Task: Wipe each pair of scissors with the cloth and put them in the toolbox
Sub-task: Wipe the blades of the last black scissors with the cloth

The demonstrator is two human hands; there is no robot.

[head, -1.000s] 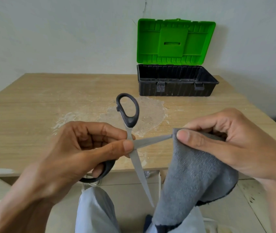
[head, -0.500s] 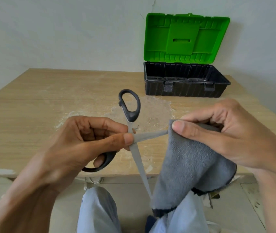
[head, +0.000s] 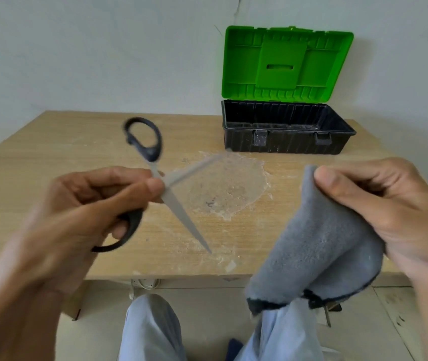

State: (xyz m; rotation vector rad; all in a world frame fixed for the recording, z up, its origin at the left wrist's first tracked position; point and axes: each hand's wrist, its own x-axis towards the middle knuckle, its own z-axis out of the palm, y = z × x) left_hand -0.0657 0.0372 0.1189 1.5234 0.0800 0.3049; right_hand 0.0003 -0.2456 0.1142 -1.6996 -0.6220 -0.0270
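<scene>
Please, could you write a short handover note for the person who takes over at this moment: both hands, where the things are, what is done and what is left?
Left hand: grips the scissors, blades open, above the table.
Right hand: pinches the grey cloth, apart from the blades.
The toolbox stands at the table's far right, green lid up; no scissors show inside, though much of its floor is hidden.
Done: nothing stored that I can see.
Left: finish wiping if needed, close the blades, lay this pair in the toolbox.
</scene>
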